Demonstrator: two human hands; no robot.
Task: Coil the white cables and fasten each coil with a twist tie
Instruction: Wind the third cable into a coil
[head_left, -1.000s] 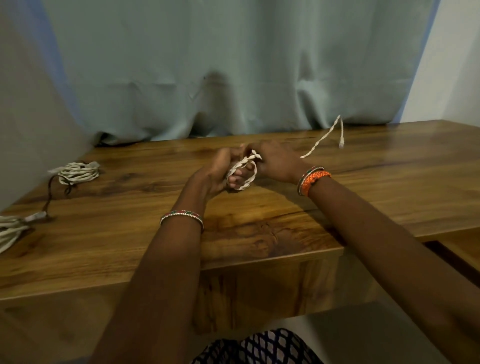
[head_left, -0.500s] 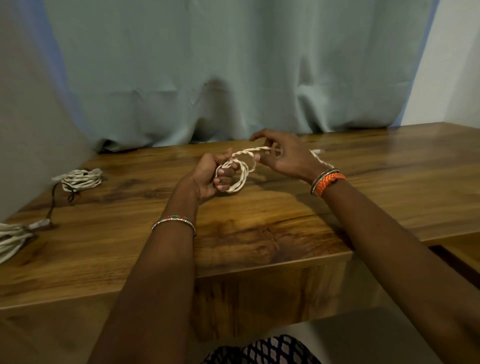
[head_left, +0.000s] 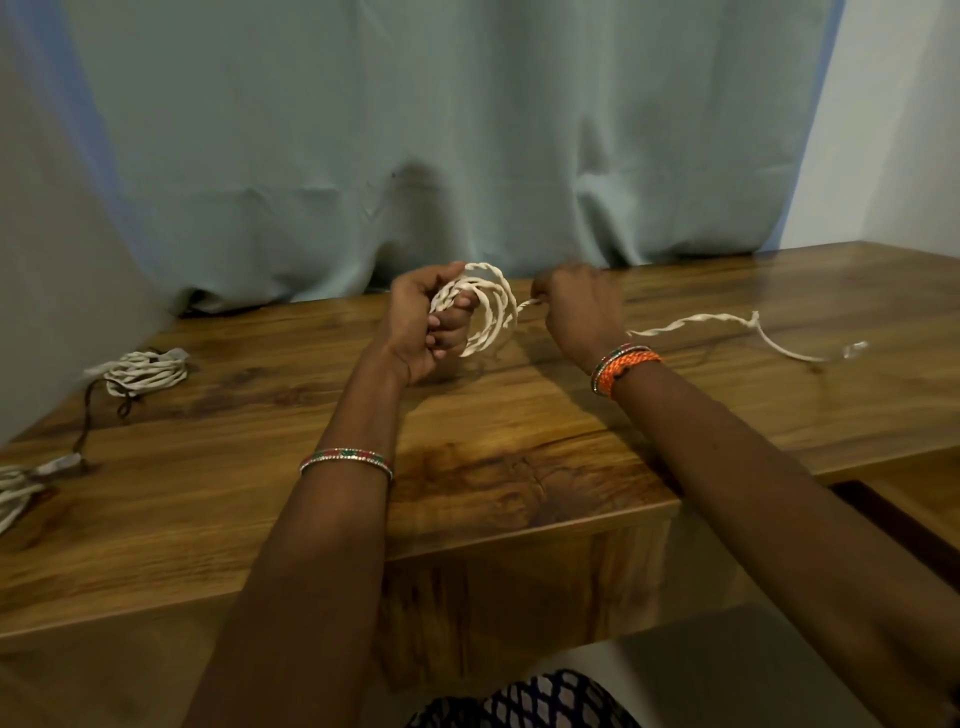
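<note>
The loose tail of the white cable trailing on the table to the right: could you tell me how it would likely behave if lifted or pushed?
The loose tail would probably droop: it lies in soft waves on the table. It looks thin and likely light. The loops in the left hand keep a round shape, so expect some spring; the right hand pinches the strand.

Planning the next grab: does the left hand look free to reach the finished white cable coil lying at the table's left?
Probably not yet. The left hand grips the twisted white cable loops, though bare wooden table lies between it and the finished white cable coil.
</note>
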